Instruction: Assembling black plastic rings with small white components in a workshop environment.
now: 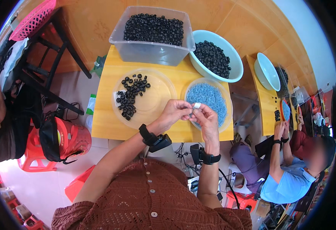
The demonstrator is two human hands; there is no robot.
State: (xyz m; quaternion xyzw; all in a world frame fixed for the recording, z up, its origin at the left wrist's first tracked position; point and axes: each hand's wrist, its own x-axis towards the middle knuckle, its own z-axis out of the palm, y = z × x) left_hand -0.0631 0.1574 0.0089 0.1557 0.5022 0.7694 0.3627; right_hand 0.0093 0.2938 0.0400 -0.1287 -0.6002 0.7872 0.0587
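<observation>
We see both hands raised together over the yellow worktop [106, 126], near its front edge. The left hand [174, 111] and the right hand [206, 117] meet at the fingertips, and between them sits a small white piece [197, 105]. The grip of each hand is closed on this piece; the fingers of both pinch it from the 2 sides. The piece hangs just above the near rim of the clear bowl of small blue parts [210, 97]. To the left of the hands lies a clear plate [160, 96] with black rings [131, 96] spread on its left half. Behind stand a clear box [152, 51] and a pale blue basin [235, 61], both filled with black rings. Each wrist wears a black band.
</observation>
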